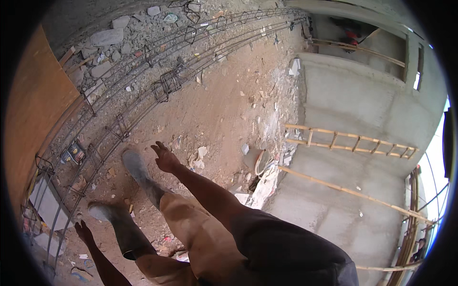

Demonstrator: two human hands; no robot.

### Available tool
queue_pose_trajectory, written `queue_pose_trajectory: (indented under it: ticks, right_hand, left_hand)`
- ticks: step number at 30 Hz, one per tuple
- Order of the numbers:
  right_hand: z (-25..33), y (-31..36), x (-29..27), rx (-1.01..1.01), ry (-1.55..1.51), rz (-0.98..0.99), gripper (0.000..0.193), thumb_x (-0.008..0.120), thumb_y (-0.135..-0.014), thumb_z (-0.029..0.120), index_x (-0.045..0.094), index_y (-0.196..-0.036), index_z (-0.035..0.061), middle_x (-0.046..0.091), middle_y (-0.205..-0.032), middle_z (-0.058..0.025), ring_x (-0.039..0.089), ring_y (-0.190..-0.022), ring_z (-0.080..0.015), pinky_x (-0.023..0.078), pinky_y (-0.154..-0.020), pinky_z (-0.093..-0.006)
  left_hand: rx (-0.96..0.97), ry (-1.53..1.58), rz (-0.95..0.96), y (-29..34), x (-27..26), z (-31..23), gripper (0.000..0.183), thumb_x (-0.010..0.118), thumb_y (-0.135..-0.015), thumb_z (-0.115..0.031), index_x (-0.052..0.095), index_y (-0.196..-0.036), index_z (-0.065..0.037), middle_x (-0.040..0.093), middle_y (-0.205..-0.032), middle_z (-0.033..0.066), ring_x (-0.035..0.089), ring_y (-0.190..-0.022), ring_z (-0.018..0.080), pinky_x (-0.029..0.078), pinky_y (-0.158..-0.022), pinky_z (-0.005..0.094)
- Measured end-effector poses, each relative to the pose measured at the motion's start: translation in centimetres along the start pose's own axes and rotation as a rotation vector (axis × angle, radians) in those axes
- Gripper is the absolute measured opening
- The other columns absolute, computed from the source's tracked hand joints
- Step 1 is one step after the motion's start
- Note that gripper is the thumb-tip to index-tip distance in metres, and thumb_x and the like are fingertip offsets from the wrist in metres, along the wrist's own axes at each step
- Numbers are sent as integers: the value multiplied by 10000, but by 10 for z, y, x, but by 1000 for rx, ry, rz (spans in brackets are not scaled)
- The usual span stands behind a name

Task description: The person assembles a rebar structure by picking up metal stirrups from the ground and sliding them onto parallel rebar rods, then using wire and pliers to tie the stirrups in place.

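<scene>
Rebar cages (pixel 167 86) lie beside rubble (pixel 107 38) along one edge of the dirt floor (pixel 224 112), near the left hand (pixel 83 232), its fingers slightly apart; the right hand (pixel 165 158), fingers spread, hangs near a boot (pixel 135 165), and mostly open floor stretches from cages to grey wall (pixel 346 97).
</scene>
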State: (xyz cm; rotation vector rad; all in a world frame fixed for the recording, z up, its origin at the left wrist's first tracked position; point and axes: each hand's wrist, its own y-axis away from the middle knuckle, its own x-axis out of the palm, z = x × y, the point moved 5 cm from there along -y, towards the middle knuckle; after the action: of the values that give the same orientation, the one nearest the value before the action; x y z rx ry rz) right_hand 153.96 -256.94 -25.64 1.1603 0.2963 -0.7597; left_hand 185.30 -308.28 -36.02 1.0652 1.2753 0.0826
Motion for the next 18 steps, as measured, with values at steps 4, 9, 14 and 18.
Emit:
queue_pose_trajectory:
  ticks: [4,9,14,18]
  right_hand:
    - [-101,103,-56,334,104,142,413,480,-784,42,573,-1186,16,598,-1194,-253,583,-1125,-400,483,-939,-470]
    - [-140,215,-90,338,249,478,399,511,-779,53,615,-1164,57,627,-1181,-201,594,-1127,-363,486,-941,-476]
    - [-241,338,-127,398,99,313,345,591,-736,133,669,-1059,38,666,-1080,-213,624,-1050,-368,493,-934,-424]
    - [-260,390,-151,488,119,360,343,655,-738,181,688,-1054,49,688,-1018,-203,662,-983,-329,528,-868,-401]
  left_hand:
    - [-194,474,223,143,6,50,251,530,-962,-211,626,-961,21,609,-946,159,586,-884,252,499,-754,403]
    - [-360,657,377,362,7,49,192,579,-903,-239,632,-840,-65,625,-836,62,542,-719,164,467,-567,345]
    - [-769,908,527,499,-5,-56,383,561,-868,-401,671,-907,-36,646,-775,94,582,-677,200,462,-581,401]
    - [-875,952,323,546,8,-86,267,560,-899,-293,615,-1100,-126,634,-913,42,614,-728,206,467,-583,386]
